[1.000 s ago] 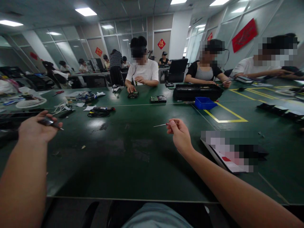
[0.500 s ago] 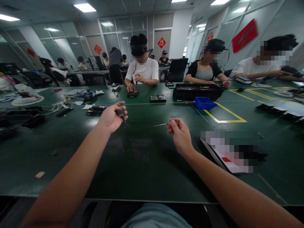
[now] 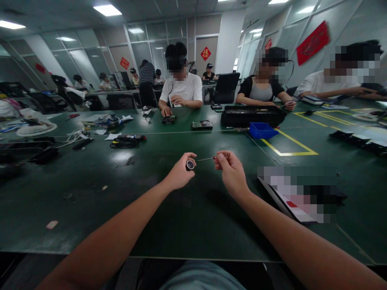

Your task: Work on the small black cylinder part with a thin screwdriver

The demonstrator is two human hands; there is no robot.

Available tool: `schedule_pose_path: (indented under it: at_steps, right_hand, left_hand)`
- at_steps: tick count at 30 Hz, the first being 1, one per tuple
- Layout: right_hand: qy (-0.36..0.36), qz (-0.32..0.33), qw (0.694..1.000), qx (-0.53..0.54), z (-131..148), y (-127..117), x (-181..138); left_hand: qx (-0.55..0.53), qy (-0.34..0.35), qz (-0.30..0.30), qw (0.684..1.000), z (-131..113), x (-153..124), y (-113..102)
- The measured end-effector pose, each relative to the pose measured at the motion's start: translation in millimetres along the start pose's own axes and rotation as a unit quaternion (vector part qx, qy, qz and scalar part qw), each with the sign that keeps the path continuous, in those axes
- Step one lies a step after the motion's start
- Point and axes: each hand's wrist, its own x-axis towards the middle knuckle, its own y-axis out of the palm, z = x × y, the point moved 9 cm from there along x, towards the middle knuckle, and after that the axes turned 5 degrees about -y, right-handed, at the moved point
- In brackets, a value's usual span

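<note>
My left hand (image 3: 179, 174) is closed round a small dark tool handle (image 3: 190, 164), whose round open end faces the right. My right hand (image 3: 231, 172) pinches a thin metal screwdriver bit (image 3: 208, 158) with a reddish shank. The bit points left, its tip just right of the handle's end. Both hands hover above the dark green table (image 3: 169, 201), a little in front of me.
A blue bin (image 3: 261, 130) and a long black case (image 3: 252, 116) stand ahead on the right, by yellow floor-tape lines. A black cable bundle (image 3: 125, 141) and cluttered tools lie to the left. A blurred flat object (image 3: 298, 193) lies at my right. Other people sit across the table.
My left hand has swung from the far left to the middle with the handle and now meets the bit. My right hand has stayed nearly still.
</note>
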Motion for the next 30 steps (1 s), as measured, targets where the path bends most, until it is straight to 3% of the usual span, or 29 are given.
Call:
schedule_pose_path:
  at_steps: [5, 9, 13, 25, 30]
  right_hand:
    - [-0.018, 0.031, 0.998, -0.059, 5, 2, 1]
    - [-0.021, 0.049, 0.998, 0.035, 3, 7, 1]
    - [-0.013, 0.047, 0.996, 0.073, -1, 8, 0]
    - [-0.037, 0.037, 0.999, 0.007, -2, 6, 1]
    - [-0.063, 0.035, 0.987, -0.145, 16, 2, -3]
  left_hand:
    - [0.093, 0.039, -0.020, 0.995, 8, 1, -4]
    - [0.119, 0.089, -0.023, 0.989, 4, -1, -5]
    - [0.111, 0.076, -0.034, 0.990, 7, 1, -9]
    - [0.101, 0.115, -0.026, 0.988, 5, 0, -8]
    - [0.098, 0.114, -0.017, 0.989, 10, 1, -8]
